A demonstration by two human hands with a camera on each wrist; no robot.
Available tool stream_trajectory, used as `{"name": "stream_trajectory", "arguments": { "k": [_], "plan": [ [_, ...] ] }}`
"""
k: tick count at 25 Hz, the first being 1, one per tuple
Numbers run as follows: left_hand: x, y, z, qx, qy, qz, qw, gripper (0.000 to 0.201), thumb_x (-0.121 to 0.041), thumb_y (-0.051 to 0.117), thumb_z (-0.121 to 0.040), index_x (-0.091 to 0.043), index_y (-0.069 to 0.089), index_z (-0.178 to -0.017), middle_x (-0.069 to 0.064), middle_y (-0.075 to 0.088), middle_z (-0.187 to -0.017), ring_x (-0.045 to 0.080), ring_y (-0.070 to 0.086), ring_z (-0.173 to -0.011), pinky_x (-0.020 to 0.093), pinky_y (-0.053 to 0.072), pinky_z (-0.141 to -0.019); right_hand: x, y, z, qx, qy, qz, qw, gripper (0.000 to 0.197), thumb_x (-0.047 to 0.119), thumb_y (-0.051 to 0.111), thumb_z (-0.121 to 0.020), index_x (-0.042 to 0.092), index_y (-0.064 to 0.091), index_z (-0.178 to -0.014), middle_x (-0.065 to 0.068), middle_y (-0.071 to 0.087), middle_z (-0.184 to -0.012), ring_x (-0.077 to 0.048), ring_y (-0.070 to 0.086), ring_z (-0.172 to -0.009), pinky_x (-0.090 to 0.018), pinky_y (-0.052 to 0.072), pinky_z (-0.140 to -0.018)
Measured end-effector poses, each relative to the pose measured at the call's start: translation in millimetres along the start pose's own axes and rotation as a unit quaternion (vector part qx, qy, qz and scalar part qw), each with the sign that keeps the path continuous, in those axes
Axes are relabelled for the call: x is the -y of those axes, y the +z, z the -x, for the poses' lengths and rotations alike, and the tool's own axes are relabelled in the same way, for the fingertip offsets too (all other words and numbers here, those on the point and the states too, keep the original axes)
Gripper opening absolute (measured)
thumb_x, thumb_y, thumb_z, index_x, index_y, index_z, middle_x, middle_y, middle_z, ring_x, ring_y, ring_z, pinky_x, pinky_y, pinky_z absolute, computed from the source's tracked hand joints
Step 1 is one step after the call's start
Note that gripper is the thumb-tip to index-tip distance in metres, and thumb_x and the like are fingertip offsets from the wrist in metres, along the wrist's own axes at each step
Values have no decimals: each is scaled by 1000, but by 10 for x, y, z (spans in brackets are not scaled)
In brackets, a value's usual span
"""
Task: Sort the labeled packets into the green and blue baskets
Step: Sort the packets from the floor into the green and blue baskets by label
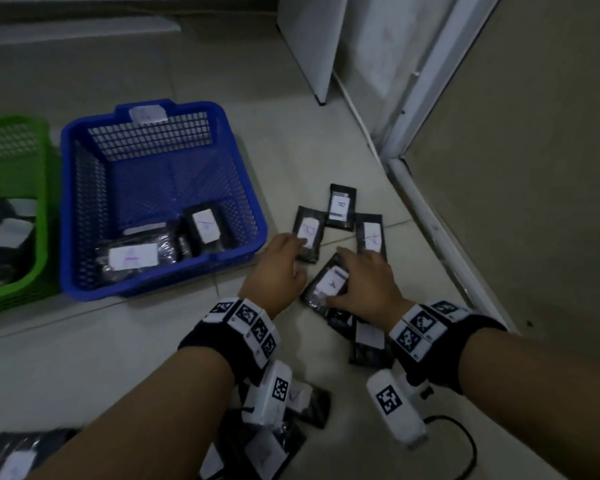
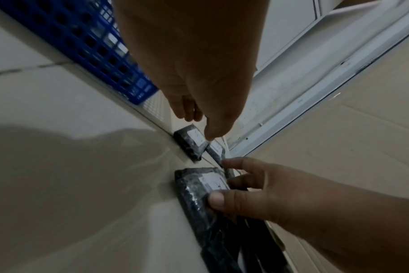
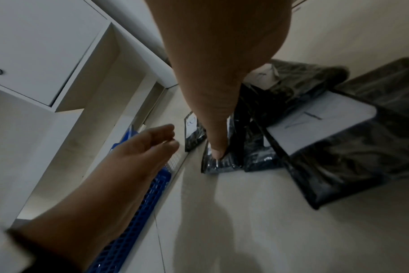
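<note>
Beyond marker wrist bands (image 1: 246,323), pinched slanted packet (image 1: 328,284) on floor lengthwise, right hand (image 1: 368,285) thumb at near end, fingers curled over far end; touched neighbouring packet (image 1: 310,233) beside blue basket (image 1: 84,209) with left hand (image 1: 274,271), fingers nearly straight.

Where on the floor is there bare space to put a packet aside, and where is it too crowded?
Bare tile lies in front of the blue basket, left of the left hand, and beyond the basket toward the white cabinet. It is crowded around the right hand, where the loose packets overlap, and beneath both forearms.
</note>
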State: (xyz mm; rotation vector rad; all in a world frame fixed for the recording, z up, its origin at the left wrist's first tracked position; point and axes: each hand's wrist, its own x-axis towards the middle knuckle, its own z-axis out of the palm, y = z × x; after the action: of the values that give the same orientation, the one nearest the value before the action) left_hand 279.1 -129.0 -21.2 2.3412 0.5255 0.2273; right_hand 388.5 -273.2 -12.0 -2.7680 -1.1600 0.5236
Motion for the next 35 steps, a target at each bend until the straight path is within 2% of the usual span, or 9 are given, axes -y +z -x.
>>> {"name": "stream_trajectory", "arguments": {
  "k": [4,9,11,13,15,21,25,30,35],
  "plan": [
    [10,222,-345,17,-89,-45,995,60,-15,52,-92,-14,26,-146,17,26,-151,31,30,-137,35,26,-110,-60,72,-35,-30,-16,-65,997,104,51,83,-55,19,34,-142,-8,47,-123,-27,36,-119,-32,30,-98],
    [-16,302,-458,-3,-168,-25,985,80,-17,66,-80,-18,22,-147,19,41,-132,37,38,-122,41,34,-101,-78,-99,-8,-33,-28,-287,957,67,18,85,-65,18,50,-123,-6,47,-119,-13,47,-101,-10,36,-72],
    [-51,315,-379,-29,-182,26,982,75,-12,65,-80,-17,27,-145,21,45,-127,36,44,-118,37,38,-96,-61,-135,17,-41,-30,-315,948,54,15,80,-71,19,56,-119,-5,55,-117,-13,53,-99,-6,39,-76],
    [-117,278,-241,-55,-171,81,980,60,-8,58,-84,-13,37,-140,18,47,-125,32,49,-115,27,37,-91,-10,-176,60,-45,-22,-370,928,43,11,75,-76,18,62,-115,-2,64,-112,-13,60,-99,-13,46,-83],
    [-195,182,-63,-70,-133,115,982,44,-8,55,-87,-13,48,-130,11,50,-116,26,50,-111,21,35,-87,42,-219,120,-47,1,-434,900,38,6,70,-77,18,64,-113,1,68,-107,-10,63,-93,-9,47,-78],
    [-157,-372,415,-200,-81,209,954,36,-18,55,-89,-27,52,-124,-4,59,-116,13,59,-104,36,54,-87,374,-376,267,-62,30,-544,836,33,-3,63,-78,14,64,-106,-2,66,-103,-11,62,-84,-16,52,-71],
    [30,-928,532,-319,-87,270,904,41,-11,53,-92,-31,47,-128,-2,58,-126,7,58,-109,22,50,-88,888,-517,121,-41,-37,-567,822,40,-3,63,-81,16,59,-115,-2,61,-86,-9,58,-73,-14,48,-64],
    [434,-1462,738,-421,-148,250,859,20,-13,54,-91,-24,57,-108,0,58,-85,18,61,-78,30,54,-69,1661,-480,-342,-48,-84,-587,804,23,5,71,-79,23,61,-89,-8,63,-86,-16,59,-75,-28,50,-70],
    [815,-1797,1036,-455,-189,190,849,18,-14,58,-89,-23,58,-105,-5,51,-70,2,49,-59,8,41,-59,2299,-152,-631,-11,-84,-522,849,27,11,77,-74,21,55,-87,2,59,-81,-14,58,-76,-28,50,-72]
  ]
}}
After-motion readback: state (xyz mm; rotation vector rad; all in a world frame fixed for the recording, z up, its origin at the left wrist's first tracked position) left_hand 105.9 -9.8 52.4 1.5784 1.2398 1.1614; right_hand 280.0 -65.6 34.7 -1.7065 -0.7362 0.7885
